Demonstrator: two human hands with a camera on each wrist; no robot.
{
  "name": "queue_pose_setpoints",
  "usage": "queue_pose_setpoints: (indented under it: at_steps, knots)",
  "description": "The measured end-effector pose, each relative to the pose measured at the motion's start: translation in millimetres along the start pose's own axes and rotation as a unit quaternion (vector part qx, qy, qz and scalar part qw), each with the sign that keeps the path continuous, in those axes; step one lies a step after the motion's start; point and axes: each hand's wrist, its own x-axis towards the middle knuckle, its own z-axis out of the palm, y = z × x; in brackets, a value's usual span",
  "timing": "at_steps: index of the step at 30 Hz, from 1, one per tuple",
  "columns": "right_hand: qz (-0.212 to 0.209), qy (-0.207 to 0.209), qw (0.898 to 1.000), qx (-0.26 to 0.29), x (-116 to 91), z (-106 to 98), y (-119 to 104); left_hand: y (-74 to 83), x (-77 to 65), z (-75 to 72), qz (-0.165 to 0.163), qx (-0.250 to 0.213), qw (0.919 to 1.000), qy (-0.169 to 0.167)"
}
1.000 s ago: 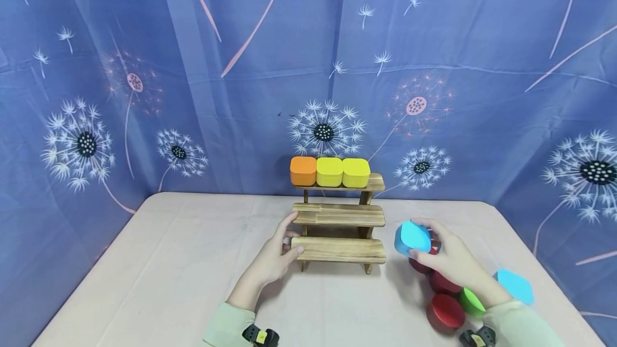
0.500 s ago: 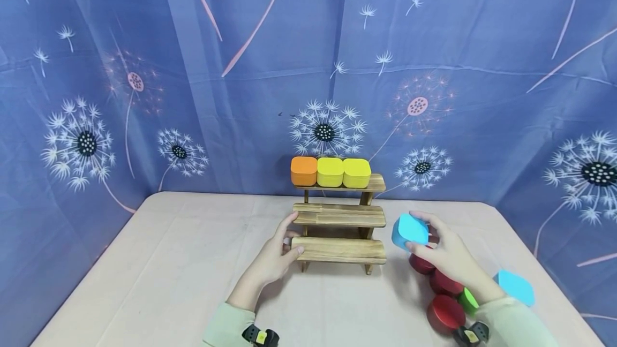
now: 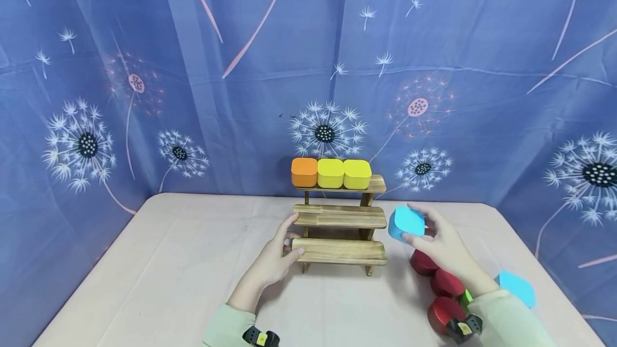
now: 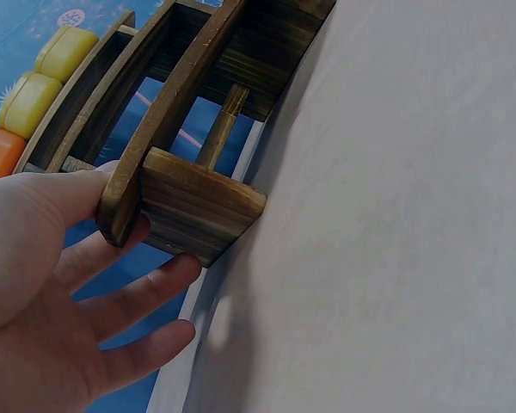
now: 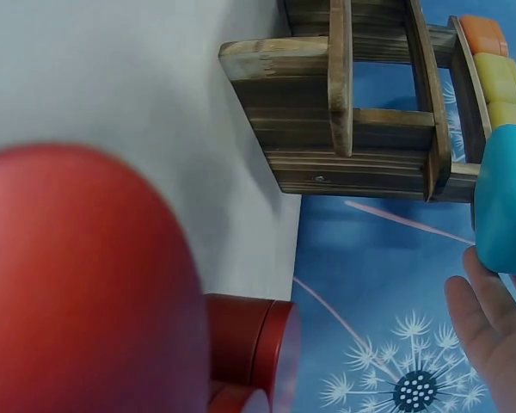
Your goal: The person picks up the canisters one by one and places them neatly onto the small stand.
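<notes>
My left hand (image 3: pixel 271 264) grips the left end of a three-step wooden display stand (image 3: pixel 339 250), thumb on the bottom shelf. In the left wrist view its other fingers reach under and beside that shelf (image 4: pixel 168 103). My right hand (image 3: pixel 448 245) holds a light blue rounded square box (image 3: pixel 407 221) in the air, just right of the stand's middle shelf. Thumb and fingers pinch the box's sides. On the top shelf an orange box (image 3: pixel 304 173) and two yellow boxes, one in the middle (image 3: pixel 330 174) and one to its right (image 3: pixel 357 174), sit side by side.
Several red round boxes (image 3: pixel 446 283) lie below my right forearm, with a green one (image 3: pixel 465 300) partly hidden by the sleeve. Another light blue box (image 3: pixel 517 288) lies farther right. A blue dandelion-print curtain (image 3: pixel 241 122) hangs behind the pale tabletop (image 3: pixel 168 272).
My right hand has lifted the light blue box slightly up and left, closer to the stand. The left hand keeps its hold, and the boxes on the top shelf stay put.
</notes>
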Motion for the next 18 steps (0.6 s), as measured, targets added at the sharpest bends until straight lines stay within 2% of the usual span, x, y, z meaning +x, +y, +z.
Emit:
queue_pose_setpoints:
  at_steps: [18]
  knots:
    - [-0.067,0.042,0.995,0.067,18,4,-2,0.4,-0.4,-0.3,0.0,-0.009,1.0,0.0]
